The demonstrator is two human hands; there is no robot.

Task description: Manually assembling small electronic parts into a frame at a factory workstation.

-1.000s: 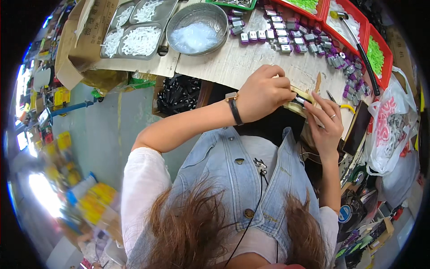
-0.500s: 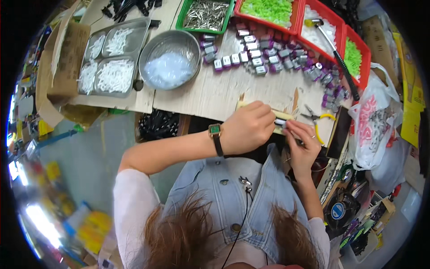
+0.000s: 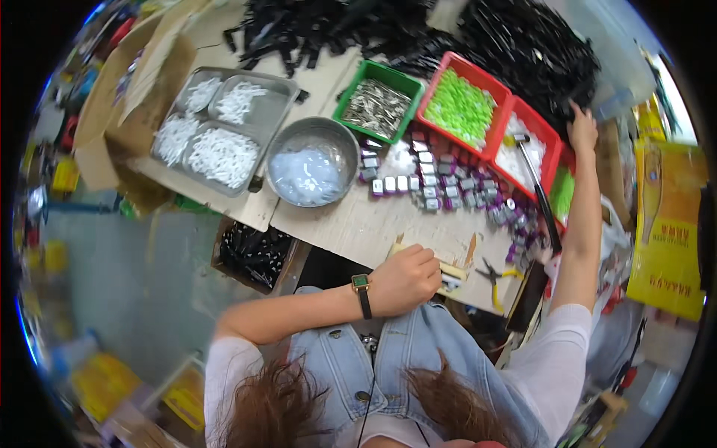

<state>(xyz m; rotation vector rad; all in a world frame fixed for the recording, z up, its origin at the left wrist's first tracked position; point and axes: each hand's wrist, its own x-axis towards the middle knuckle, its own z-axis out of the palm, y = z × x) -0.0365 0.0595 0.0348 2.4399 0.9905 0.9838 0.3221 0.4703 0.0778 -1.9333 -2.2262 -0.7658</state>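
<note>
My left hand (image 3: 407, 281), a dark-strapped watch on its wrist, is curled closed at the table's near edge beside a pale block-like fixture (image 3: 453, 275). What its fingers grip is hidden beneath them. Out at the far right, my right hand (image 3: 582, 133) reaches to the edge of a big heap of long black parts (image 3: 515, 52), fingers extended and somewhat apart. No piece shows in it. Pliers with yellow handles (image 3: 494, 281) lie on the wood right of the fixture. Small grey-and-purple pieces (image 3: 452, 187) are spread beyond it, some in rows.
Red bins (image 3: 502, 127) hold green and white bits, with a black-handled hammer (image 3: 539, 183) across them. Left of these are a green bin (image 3: 407, 84) of metal pins, a steel bowl (image 3: 302, 138), a divided tray (image 3: 272, 108) of white parts and a cardboard box (image 3: 112, 149).
My right hand has left the fixture and a small piece there, and stretched far right to the black heap. My left hand stays at the fixture. The view has shifted, showing more of the heap.
</note>
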